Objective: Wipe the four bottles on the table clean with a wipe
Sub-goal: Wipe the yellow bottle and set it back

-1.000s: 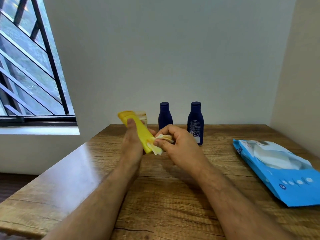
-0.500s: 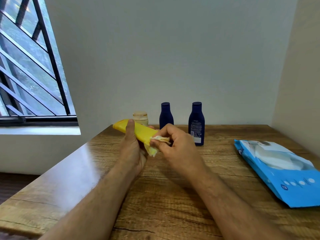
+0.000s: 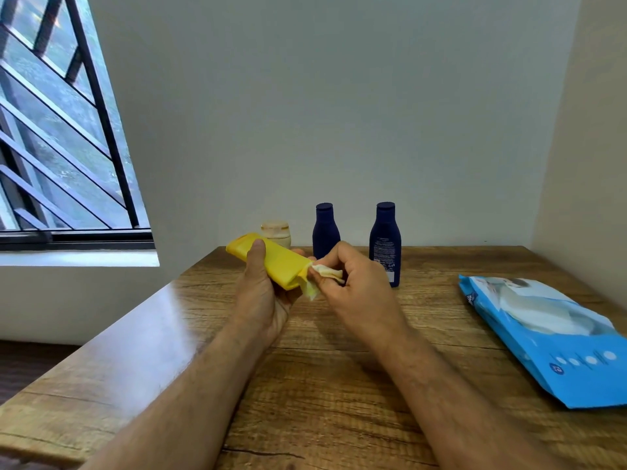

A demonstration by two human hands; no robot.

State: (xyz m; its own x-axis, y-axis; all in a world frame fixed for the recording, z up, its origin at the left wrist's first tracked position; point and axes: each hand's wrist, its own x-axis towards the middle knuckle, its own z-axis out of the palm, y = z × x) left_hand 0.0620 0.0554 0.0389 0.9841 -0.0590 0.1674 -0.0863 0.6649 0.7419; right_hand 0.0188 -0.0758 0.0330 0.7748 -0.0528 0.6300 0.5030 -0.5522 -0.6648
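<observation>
The yellow bottle (image 3: 271,261) has tipped flatter in the left hand (image 3: 263,300)'s grasp; the right hand (image 3: 353,283) pinches the wipe (image 3: 322,276) against its right end.

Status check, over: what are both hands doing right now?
Left hand grips yellow bottle, tilted, off the table. Right hand pinches wipe at bottle's end. Nothing in the way.

Left hand (image 3: 263,293): grips yellow bottle (image 3: 271,261), tilted.
Right hand (image 3: 353,286): pinches wipe (image 3: 322,276) against the bottle's near end.
</observation>
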